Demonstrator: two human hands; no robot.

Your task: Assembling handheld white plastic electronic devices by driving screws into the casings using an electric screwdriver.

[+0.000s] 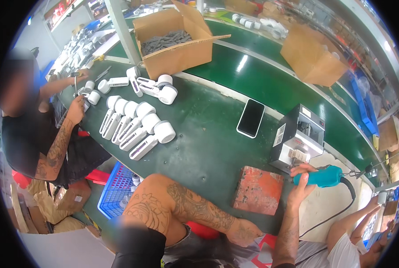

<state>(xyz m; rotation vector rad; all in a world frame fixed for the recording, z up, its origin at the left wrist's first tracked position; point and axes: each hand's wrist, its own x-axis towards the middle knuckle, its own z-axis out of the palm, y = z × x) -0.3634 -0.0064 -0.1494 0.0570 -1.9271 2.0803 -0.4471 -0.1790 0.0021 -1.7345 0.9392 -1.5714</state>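
Note:
My right hand (300, 185) is closed around a teal electric screwdriver (320, 177), which lies nearly level just in front of a small grey and black screw feeder (300, 138). A black cord runs from the tool's right end, beside a metal hanger (355, 172). My left hand (244, 232) is low at the table's near edge, by a worn red block (258, 190); its fingers point down and are mostly hidden, so I cannot tell if they hold anything. White handheld devices with round heads (139, 127) lie in a row left of centre.
A phone (251, 118) lies on the green table (199, 143). Behind stands an open cardboard box (177, 58) of dark grey parts. At left, a co-worker (34, 120) handles a tool over white parts. A blue basket (114, 192) sits below the edge; another person (355, 228) is at right.

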